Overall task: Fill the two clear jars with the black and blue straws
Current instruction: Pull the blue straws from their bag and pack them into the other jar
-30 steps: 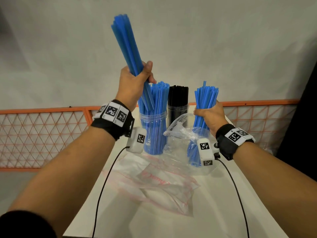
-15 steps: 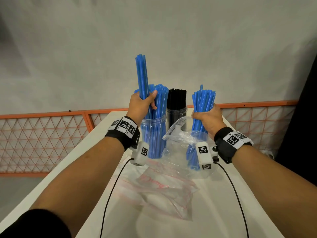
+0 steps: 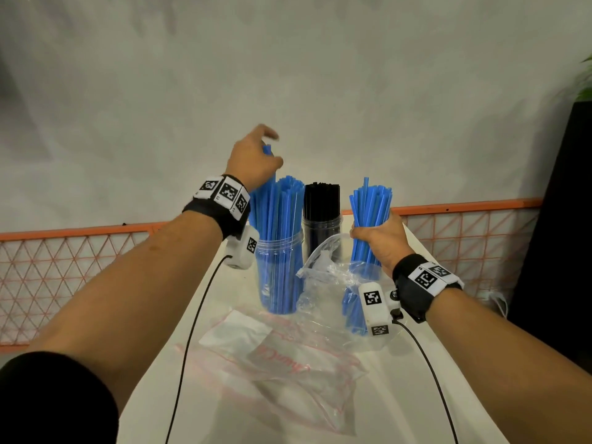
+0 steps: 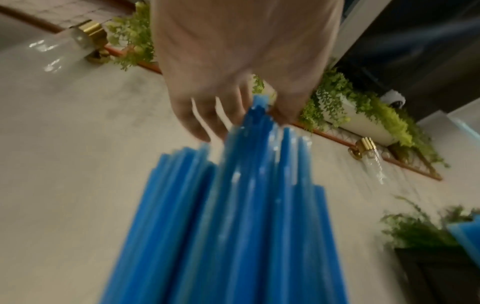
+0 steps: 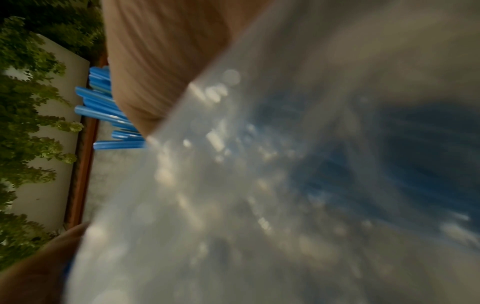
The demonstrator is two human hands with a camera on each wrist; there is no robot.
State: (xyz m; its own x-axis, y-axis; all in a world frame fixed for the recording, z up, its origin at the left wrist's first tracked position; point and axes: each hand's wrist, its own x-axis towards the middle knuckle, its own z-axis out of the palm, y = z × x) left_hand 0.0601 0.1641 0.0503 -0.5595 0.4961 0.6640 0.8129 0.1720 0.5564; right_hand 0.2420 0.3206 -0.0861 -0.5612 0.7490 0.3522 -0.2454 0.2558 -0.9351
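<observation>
A clear jar [image 3: 279,251] packed with blue straws [image 3: 277,213] stands mid-table, and behind it to the right a second jar [image 3: 322,227] holds black straws [image 3: 321,200]. My left hand [image 3: 272,145] hovers over the blue jar with its fingers spread. The tips of a few taller straws [image 4: 258,107] poke up between fingers and thumb. My right hand [image 3: 368,232] grips a bundle of blue straws [image 3: 370,203] upright. Its lower half sits in a crumpled clear bag [image 3: 326,277]. In the right wrist view the bag [image 5: 259,185] fills most of the frame.
Flat clear zip bags [image 3: 288,357] lie on the white table [image 3: 224,411] in front of the jars. Two black wrist cables trail across it. An orange mesh fence [image 3: 80,267] runs behind, and a dark block [image 3: 560,219] stands at the right.
My left hand lowered its raised bundle of blue straws into the blue jar, slid up to their tips and opened. The right hand stayed put with its bundle.
</observation>
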